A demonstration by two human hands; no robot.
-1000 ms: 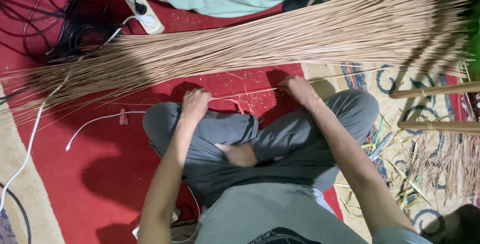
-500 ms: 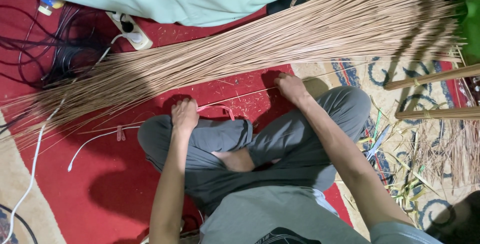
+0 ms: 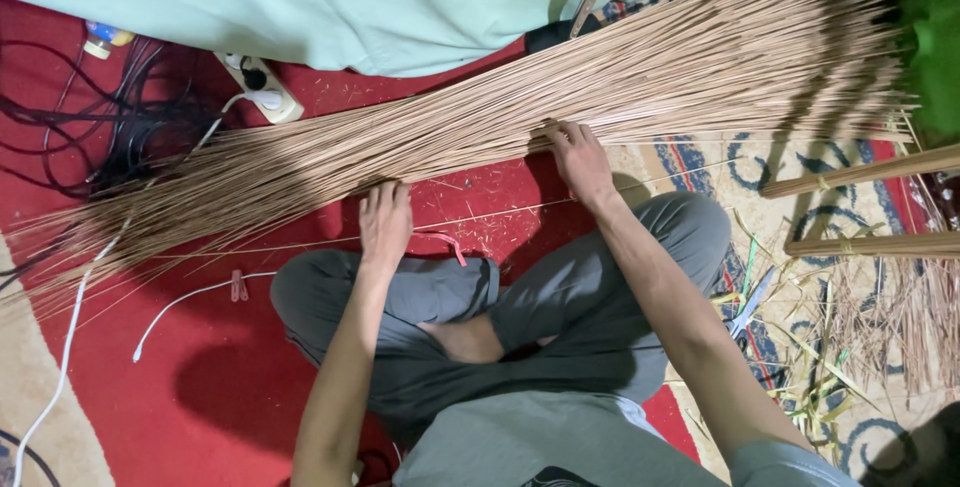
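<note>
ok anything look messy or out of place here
Yes. A few thin sticks lie loose on the red carpet, apart from the main bundle under both hands. Chips litter the carpet by the left hand, and cut scraps lie scattered at the right.

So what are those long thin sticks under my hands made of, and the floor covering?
Sticks: likely dried palm-leaf ribs or similar plant fibre; tan, matte, thin, tapering. Carpet: looks like woven pile textile, red, matte, with shavings scattered on it.
</note>
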